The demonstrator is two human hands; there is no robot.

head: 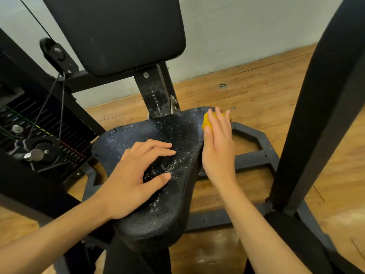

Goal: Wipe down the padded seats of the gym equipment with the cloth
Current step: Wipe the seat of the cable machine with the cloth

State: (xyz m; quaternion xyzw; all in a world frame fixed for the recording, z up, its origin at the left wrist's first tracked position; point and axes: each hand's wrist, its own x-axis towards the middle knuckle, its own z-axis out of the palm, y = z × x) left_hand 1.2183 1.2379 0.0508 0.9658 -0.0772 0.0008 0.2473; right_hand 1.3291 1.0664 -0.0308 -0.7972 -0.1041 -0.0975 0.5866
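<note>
While the person leaned over the machine, the left hand lay flat on the near middle of the padded seat, fingers spread wide and lightly bent, thumb out to the side, holding nothing. The right hand reached along the seat's right edge toward its far corner. Its fingers were laid nearly straight over a bunched yellow cloth and pressed it against the padding there, the thumb lying beside the cloth's near side. Only a small part of the cloth showed past the fingers and thumb.

The seat was black and speckled all over with fine pale flecks or droplets, thickest across its middle; I could not tell which they were. Behind it a scuffed black seat post rose to a black back pad, which tilted above the seat's far end. To the left stood the weight stack with coloured marks on its plates, and above it a pulley with a thin cable running down. A thick black upright crossed the right side, close to me. The black base frame lay on a wooden floor, which met a pale wall beyond.
</note>
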